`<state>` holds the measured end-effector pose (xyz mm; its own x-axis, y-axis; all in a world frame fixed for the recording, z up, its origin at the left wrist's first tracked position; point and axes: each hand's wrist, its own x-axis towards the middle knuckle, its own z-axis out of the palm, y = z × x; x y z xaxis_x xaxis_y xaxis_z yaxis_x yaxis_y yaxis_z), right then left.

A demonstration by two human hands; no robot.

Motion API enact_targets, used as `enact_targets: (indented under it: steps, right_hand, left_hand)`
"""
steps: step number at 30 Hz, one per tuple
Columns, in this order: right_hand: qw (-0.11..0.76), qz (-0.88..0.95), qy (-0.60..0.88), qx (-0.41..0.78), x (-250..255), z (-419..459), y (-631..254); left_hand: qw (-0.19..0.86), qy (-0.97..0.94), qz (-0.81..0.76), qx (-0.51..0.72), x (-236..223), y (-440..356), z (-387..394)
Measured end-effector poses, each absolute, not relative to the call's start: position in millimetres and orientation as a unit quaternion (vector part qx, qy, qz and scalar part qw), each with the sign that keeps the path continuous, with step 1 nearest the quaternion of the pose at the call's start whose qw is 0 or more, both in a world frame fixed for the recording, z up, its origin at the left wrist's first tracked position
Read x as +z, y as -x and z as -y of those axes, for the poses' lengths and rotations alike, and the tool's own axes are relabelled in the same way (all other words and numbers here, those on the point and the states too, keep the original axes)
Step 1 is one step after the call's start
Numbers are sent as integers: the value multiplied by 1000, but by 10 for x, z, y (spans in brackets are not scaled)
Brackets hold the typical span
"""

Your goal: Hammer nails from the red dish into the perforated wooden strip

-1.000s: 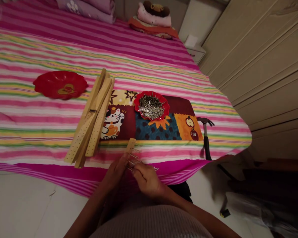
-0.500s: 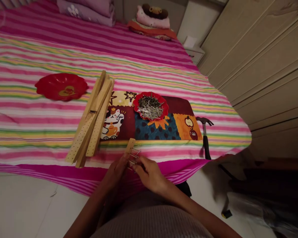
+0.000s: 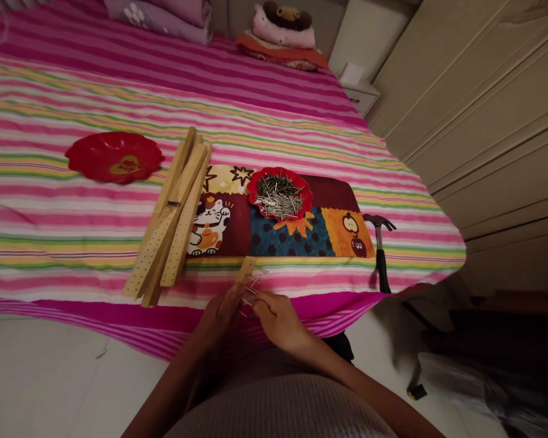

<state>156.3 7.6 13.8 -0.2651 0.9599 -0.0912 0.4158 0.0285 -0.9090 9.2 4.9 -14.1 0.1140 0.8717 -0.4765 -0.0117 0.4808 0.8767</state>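
Low in the middle of the head view, my left hand (image 3: pixel 222 309) is wrapped round a wooden strip (image 3: pixel 246 268), tilted with its far end over the bed's near edge. Several nails (image 3: pixel 254 281) stick out from the strip's right side. My right hand (image 3: pixel 277 315) is closed beside them, thumb and fingers pinched at a nail. Its fingertips partly hide that nail. A small red scalloped bowl (image 3: pixel 309 193) full of nails sits further forward on a patterned mat (image 3: pixel 290 237).
Left of the mat lies a stack of wooden strips (image 3: pixel 178 213) with rows of small holes. Beyond it is a red scalloped plate (image 3: pixel 114 155). A claw hammer (image 3: pixel 380 255) rests at the mat's right end. Striped cloth (image 3: pixel 64 237) covers the bed; folded bedding (image 3: pixel 281 52) lies at the back.
Both hands and the strip have shifted slightly to the right in view. My right fingers are more tightly closed beside the nails. The objects on the bed have stayed in place.
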Motion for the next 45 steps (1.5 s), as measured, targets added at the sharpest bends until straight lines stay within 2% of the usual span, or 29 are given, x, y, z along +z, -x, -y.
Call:
enact_targets:
  steps: [8, 14, 19, 25, 30, 37, 42, 45]
  right_hand:
    - [302, 561, 515, 573, 259, 78, -1712]
    - [257, 607, 567, 494, 161, 43, -1746]
    - [298, 625, 506, 514, 176, -18, -1524]
    - [286, 732, 476, 394, 89, -32, -1509]
    - [251, 775, 468, 343, 109, -68, -1566]
    - [262, 838, 402, 258, 116, -42, -1619]
    - [288, 803, 418, 313, 220, 37, -1659]
    - [304, 753, 457, 361, 269, 110, -1726]
  left_hand:
    - [680, -230, -620, 317, -142, -26, -139]
    - [668, -286, -615, 307, -93, -44, -98]
    - [597, -429, -591, 332, -38, -36, -69]
    - [604, -419, -600, 315, -5, -54, -66]
    - [617, -409, -595, 313, -45, -43, -96]
    - [637, -406, -578, 309, 7, -83, -45]
    - [647, -398, -565, 323, -29, -78, -63]
    - [661, -303, -614, 307, -71, -36, -99]
